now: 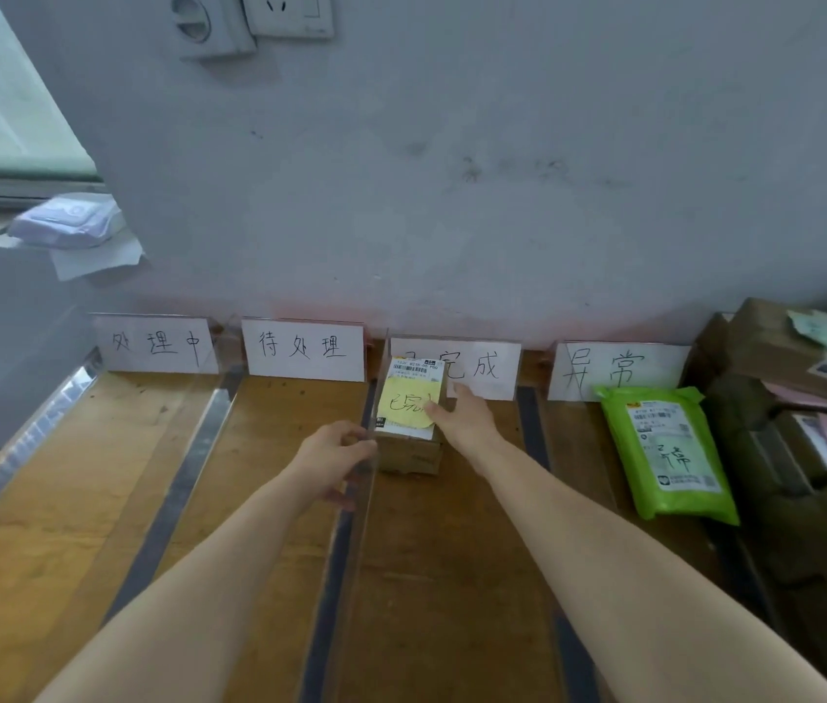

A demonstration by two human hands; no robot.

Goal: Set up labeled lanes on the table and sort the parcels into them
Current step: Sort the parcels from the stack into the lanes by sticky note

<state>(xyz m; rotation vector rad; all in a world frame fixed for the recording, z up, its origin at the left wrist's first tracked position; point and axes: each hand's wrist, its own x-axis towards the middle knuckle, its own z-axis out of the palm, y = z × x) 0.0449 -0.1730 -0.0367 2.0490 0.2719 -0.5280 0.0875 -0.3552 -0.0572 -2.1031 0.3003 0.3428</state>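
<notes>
Two bare forearms reach forward from the bottom edge over a wooden table (71,474) split into lanes by upright clear plastic strips and dark tape lines. At far left, on a window sill above the table, lies a pale purple packet (66,220) on a sheet of paper. Four white handwritten cards stand in a row against the wall at the back of the lanes: the first card (157,343) reads 处理中 and the second card (303,347) reads 待处理. Between the second and third lanes stands a clear divider (356,540), and the left hand (335,459) grips its top edge with curled fingers. Just right of that divider, in the third lane, sits a small cardboard box (408,451) with a printed shipping label and a yellow sticky note (403,405) on top. The right hand (462,421) holds this box, thumb pressed on the note and fingers along the box's right side. Behind it the third card (482,367) is partly hidden by the box; 完成 is readable. The fourth card (614,370) reads 异常, and a green mailer bag (665,449) lies flat in that lane, touching the card's foot. At far right is a stack of brown cartons (776,347).
</notes>
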